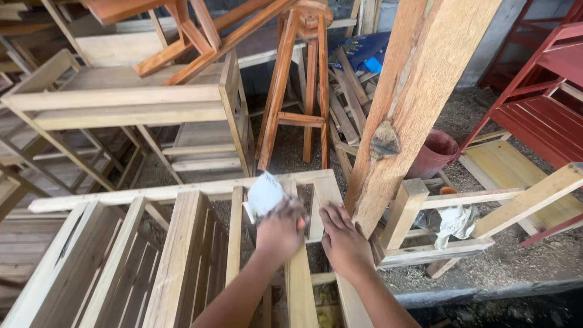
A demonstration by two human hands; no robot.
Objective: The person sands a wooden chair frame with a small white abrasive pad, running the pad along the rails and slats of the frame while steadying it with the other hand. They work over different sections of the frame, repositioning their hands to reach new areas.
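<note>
A pale folded sheet of sandpaper [265,194] is gripped in the left hand [280,229] and pressed against the unfinished slatted wooden frame [182,243], which is steadied by the right hand [345,238], fingers flat and nearly together.

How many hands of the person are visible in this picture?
2. The left hand holds a pale sheet against the unpainted wooden frame. The right hand rests flat on the frame beside it, near the leaning plank.

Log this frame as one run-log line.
left hand: presses white sandpaper sheet on bare wooden frame | right hand: flat on frame rail by slanted post | behind: stool
</note>
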